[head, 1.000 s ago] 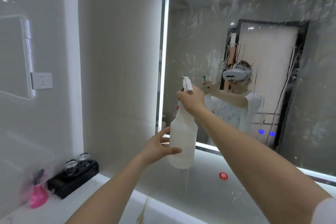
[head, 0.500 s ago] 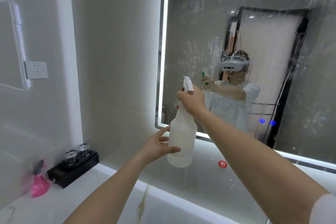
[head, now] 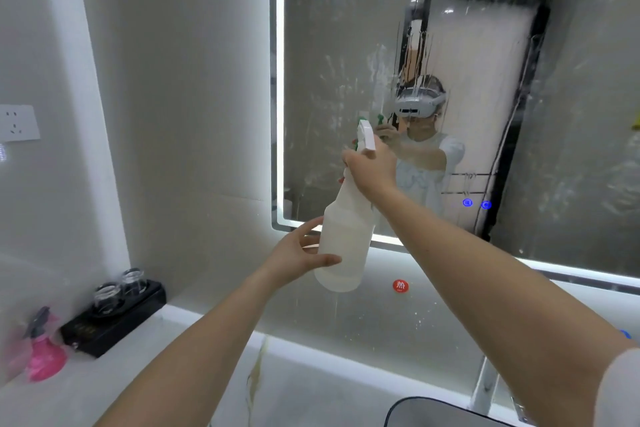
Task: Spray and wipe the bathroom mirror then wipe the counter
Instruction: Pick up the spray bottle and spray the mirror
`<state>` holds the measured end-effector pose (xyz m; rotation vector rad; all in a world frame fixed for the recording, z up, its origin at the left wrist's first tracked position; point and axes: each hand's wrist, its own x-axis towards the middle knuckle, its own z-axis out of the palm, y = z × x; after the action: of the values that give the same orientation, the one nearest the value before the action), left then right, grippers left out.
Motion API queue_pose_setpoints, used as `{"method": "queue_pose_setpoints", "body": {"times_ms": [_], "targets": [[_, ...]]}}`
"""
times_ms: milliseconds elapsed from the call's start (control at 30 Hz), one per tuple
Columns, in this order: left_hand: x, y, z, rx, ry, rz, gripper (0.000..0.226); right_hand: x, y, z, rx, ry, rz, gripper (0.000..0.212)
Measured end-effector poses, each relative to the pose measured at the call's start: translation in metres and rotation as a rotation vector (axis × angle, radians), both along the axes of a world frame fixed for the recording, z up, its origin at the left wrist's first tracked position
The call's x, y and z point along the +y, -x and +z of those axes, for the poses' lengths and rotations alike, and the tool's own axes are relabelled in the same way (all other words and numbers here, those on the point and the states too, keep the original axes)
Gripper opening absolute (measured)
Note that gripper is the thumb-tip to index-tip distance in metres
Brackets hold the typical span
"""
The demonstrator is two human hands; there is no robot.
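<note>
Both hands (head: 372, 170) (head: 298, 256) gripped the bottle (head: 346, 246); runoff streaking down the mirror (head: 346, 45) risked dripping onto the desk (head: 104, 388).

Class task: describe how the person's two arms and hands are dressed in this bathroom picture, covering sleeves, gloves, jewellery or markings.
Both forearms are bare from wrist to elbow. The left hand and right hand wear no gloves, and no rings, watch or bracelets show. A white short sleeve edges the right upper arm at the frame's lower right. The left arm's sleeve is out of view. No markings are visible.
</note>
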<state>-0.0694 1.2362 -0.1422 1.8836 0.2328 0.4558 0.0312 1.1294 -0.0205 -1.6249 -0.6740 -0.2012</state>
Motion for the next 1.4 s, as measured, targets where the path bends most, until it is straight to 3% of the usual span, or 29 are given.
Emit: {"method": "queue_pose_setpoints", "body": {"times_ms": [467, 667, 867, 1133, 1400], "targets": [[-0.041, -0.034, 0.012, -0.006, -0.063, -0.096, 0.067, -0.052, -0.028, 0.010, -0.041, -0.004, -0.122, 0.004], [-0.069, -0.049, -0.007, 0.004, -0.053, -0.152, 0.069, -0.075, -0.037, -0.004, -0.106, 0.101, -0.155, 0.005], [-0.084, -0.066, 0.001, -0.004, -0.080, -0.170, 0.077, -0.105, -0.043, 0.002, -0.081, -0.005, -0.175, 0.007], [-0.109, -0.087, 0.001, -0.030, -0.119, -0.162, 0.086, -0.124, -0.042, 0.018, -0.155, 0.104, -0.045, 0.025], [-0.102, -0.079, 0.006, -0.017, -0.127, -0.144, 0.086, -0.118, -0.046, 0.021, -0.079, 0.103, 0.018, 0.020]]}}
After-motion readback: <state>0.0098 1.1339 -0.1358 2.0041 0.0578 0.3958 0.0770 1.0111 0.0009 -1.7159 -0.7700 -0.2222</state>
